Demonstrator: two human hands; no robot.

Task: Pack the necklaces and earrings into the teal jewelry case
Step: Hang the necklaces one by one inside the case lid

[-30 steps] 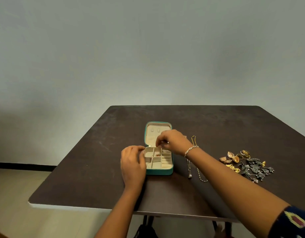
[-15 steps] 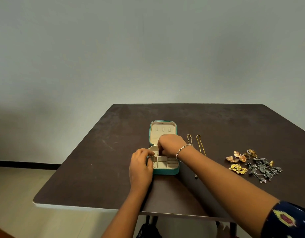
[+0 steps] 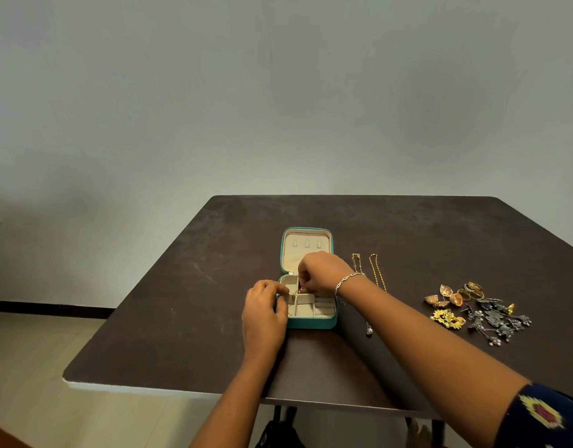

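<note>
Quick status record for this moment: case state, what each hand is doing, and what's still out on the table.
case: teal jewelry case open, lid flat behind the tray
left hand: left hand at the tray's left edge, fingers curled on it
right hand: right hand over the tray's rear compartments, pinching a small gold piece
unpacked chains: two chains right of the case
unpacked earrings: gold and silver pile at far right
table: dark table

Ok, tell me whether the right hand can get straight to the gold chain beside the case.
Probably yes: the gold chain lies bare on the table just right of the right hand, nothing between, though its fingers are busy in the case.
</note>
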